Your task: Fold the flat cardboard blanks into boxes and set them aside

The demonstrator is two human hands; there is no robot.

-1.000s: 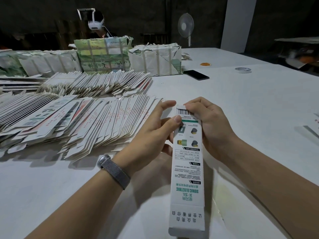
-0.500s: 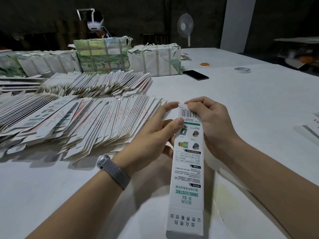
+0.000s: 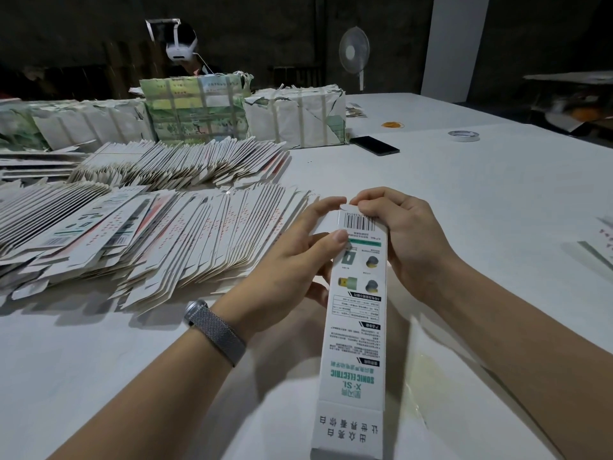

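Head view: we see one long, narrow white printed cardboard box (image 3: 356, 313), half formed, held above the white table (image 3: 497, 200).
Long axis: it runs from us straight away, barcode end farthest.
Left hand (image 3: 292, 260): we pinch the box's left edge, thumb on its face just below the barcode.
Right hand (image 3: 401, 240): nearer that far end; fingertips pinch its small rounded tab.
Fanned flat blanks (image 3: 159, 234): left of the box.
Coming move: we judge the far flap needs tucking.

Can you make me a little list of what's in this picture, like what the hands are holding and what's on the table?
held: long white box, in both hands
left hand: thumb on the printed face
right hand: fingers at the top flap
left wrist: watch
flat blanks: fanned rows, left of hands
far table: wrapped bundles, phone, tape roll
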